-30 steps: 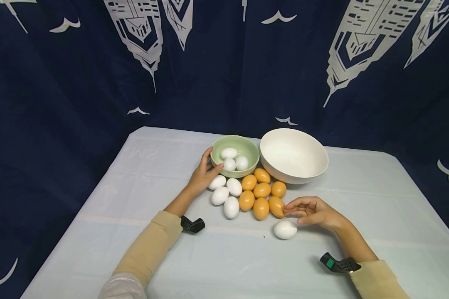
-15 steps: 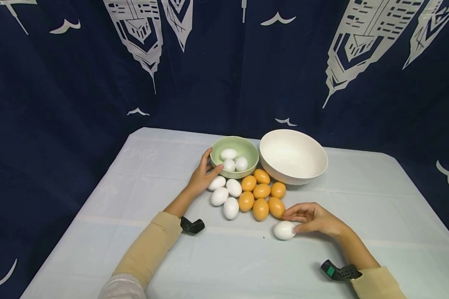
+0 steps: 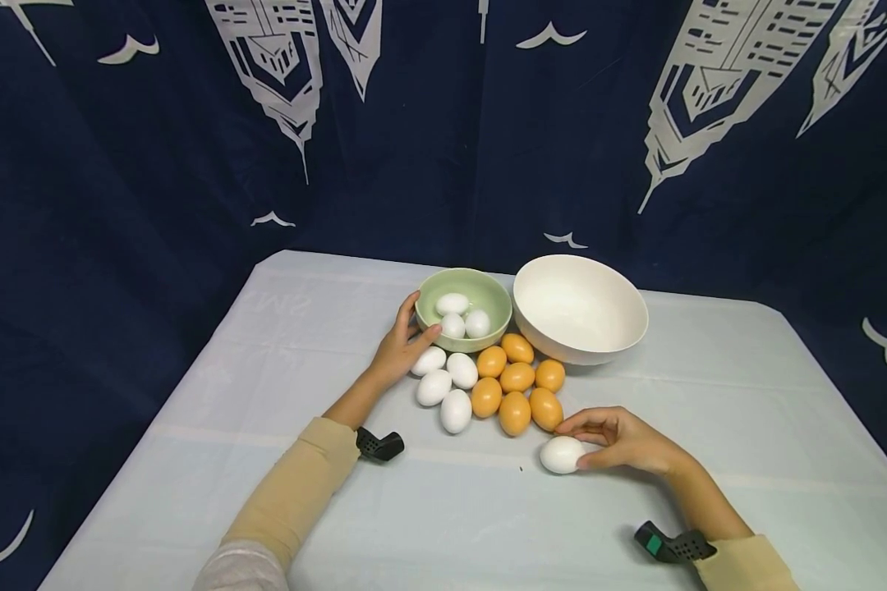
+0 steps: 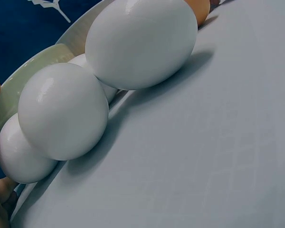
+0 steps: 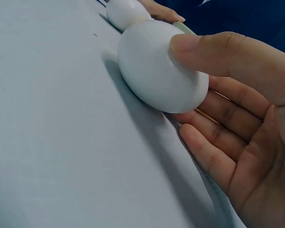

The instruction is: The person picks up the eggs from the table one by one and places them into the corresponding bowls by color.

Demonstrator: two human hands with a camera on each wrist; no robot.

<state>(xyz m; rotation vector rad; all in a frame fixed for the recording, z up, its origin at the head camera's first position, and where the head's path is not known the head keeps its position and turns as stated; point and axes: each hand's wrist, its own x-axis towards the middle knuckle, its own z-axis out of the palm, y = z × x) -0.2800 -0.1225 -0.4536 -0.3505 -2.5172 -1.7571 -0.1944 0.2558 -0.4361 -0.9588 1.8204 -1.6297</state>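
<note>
A navy curtain (image 3: 421, 180) printed with upside-down white towers (image 3: 726, 90) and gull shapes (image 3: 550, 35) hangs behind a white-covered worktop (image 3: 443, 525), where a dark speck (image 3: 521, 469) lies.

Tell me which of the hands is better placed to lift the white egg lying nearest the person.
Probably the right hand: its thumb is already on that white egg, with fingers behind it. The left hand is holding the side of the green bowl, with other eggs in between.

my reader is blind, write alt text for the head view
The right hand grips a lone white egg while the left hand holds a green bowl containing three white eggs. Nearby on a table are a white bowl, four white eggs and seven orange eggs.
</note>
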